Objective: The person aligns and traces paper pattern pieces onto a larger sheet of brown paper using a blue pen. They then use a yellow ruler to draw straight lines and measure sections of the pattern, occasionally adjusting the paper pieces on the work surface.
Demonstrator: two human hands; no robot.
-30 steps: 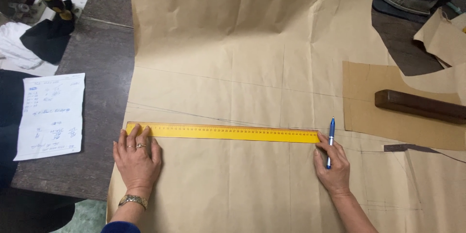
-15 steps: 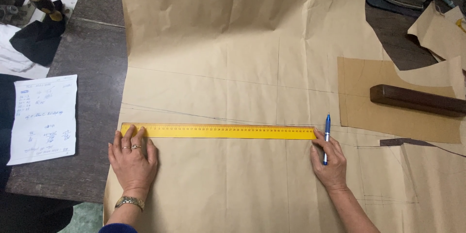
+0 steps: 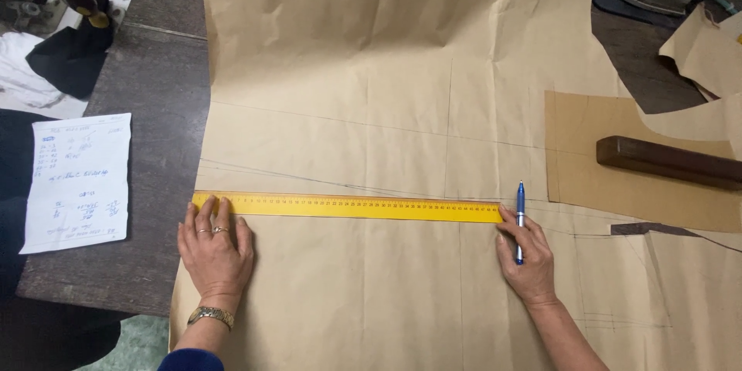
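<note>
Pressing flat yellow ruler [image 3: 348, 207] onto creased, seemingly kraft paper [image 3: 371, 93]

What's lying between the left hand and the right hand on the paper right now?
In the head view, the yellow ruler spans between the left hand and the right hand holding a blue pen; below it, only brown paper.
</note>
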